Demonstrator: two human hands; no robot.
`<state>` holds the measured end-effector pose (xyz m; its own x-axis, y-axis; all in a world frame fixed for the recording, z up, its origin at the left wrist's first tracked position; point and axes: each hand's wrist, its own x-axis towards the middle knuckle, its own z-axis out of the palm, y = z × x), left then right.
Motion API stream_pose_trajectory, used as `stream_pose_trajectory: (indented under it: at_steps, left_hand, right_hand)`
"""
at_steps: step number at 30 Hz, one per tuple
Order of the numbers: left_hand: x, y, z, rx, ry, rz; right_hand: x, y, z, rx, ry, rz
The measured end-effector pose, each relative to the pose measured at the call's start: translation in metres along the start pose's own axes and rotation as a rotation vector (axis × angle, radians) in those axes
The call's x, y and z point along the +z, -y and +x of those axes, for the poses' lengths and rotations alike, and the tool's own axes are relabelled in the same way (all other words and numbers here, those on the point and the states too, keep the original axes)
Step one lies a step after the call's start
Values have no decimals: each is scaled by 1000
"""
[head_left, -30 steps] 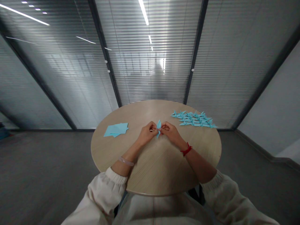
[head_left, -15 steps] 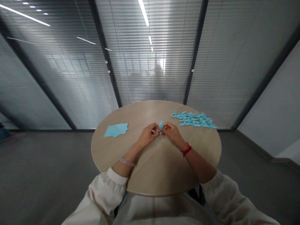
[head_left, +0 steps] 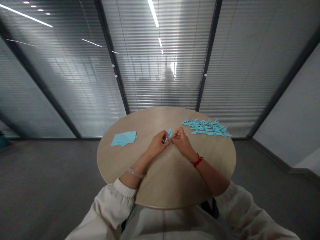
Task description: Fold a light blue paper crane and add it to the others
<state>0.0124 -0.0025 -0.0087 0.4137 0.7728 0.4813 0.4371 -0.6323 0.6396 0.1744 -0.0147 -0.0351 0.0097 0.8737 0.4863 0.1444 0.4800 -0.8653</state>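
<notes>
Folded blue paper (head_left: 169, 134), small & pointed, sits centre stage b/w the two hands, a bit past the middle of the table, its long axis tipped slightly R at the top. L hand (head_left: 158, 142) has it pinched b/w thumb & fingers, which hide part of the lower end; R hand (head_left: 183, 143) is right up at its other side, fingers curled, tips by the paper's edge, tho can't tell if they grip it or just touch. Over to the L, well apart from the L hand: flat blue sheets (head_left: 125, 137), overlapping, corners fanned out a little. Far R, past the R hand, a cluster of folded blue shapes (head_left: 208, 127), spiky, packed in rough rows nr the table's rim. Pale bangle (head_left: 135, 172) on L wrist, red bracelet (head_left: 197, 160) on R, cream sleeves (head_left: 112, 200) gathered at the cuffs. Round table (head_left: 175, 181), light wood grain, darker shade at the near side. Behind it, floor-to-ceiling panels w/ horiz. blinds (head_left: 160, 96), dark frames (head_left: 209, 46) b/w them, bright light strips (head_left: 153, 13) showing up top. Grey floor (head_left: 50, 180) all round, plain pale wall (head_left: 295, 113) on the R, & smth blue (head_left: 3, 141) at the far L edge, too blurred to ID.
</notes>
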Motion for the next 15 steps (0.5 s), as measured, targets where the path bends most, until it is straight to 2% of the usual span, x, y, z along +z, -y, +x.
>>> stream_pose_trajectory:
  at_steps: [5,8,15]
  left_hand:
    - [1,2,0,14,6,-12]
    - [1,4,1,15,-2,-1]
    - [2,1,-1,19,13,13]
  right_hand:
    - [-2,6,-1,-124,91,-124]
    - [-2,10,-2,-164,83,-164]
    - [-1,6,0,-48,19,-149]
